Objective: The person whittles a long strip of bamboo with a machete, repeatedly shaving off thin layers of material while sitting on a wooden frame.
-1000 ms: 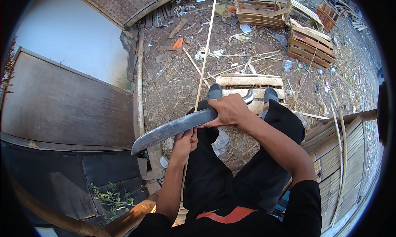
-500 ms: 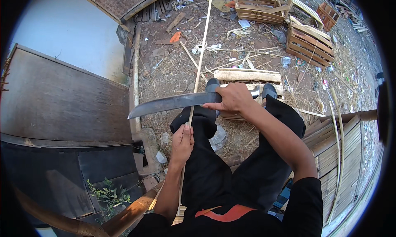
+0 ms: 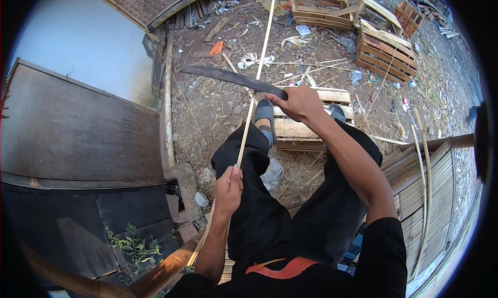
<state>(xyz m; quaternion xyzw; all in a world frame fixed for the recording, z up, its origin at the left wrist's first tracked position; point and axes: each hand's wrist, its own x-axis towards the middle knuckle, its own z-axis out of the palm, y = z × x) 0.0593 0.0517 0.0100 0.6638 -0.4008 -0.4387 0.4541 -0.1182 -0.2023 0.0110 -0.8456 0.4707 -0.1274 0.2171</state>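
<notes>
My left hand (image 3: 228,188) is closed round a long, pale bamboo strip (image 3: 266,41), which slants away from me past my left knee. The strip's far end shows near the top of the view. My right hand (image 3: 301,104) grips a machete (image 3: 223,75), its handle mostly hidden in the fist. The long dark blade points left and crosses the strip beyond my left shoe; whether it touches the strip I cannot tell. Beneath my right hand a slatted wooden crate (image 3: 298,127) stands between my feet.
Wooden crates (image 3: 386,54) stand at the far right, on ground littered with straw and scraps. A slatted bamboo bench (image 3: 423,210) is at my right, with long strips (image 3: 426,178) lying across it. Wooden panels (image 3: 78,127) and a leafy plant (image 3: 136,248) are at my left.
My right hand has moved the machete away from me along the strip, its tip swinging farther out. My left hand has drawn slightly nearer, and the strip's far end has come into view.
</notes>
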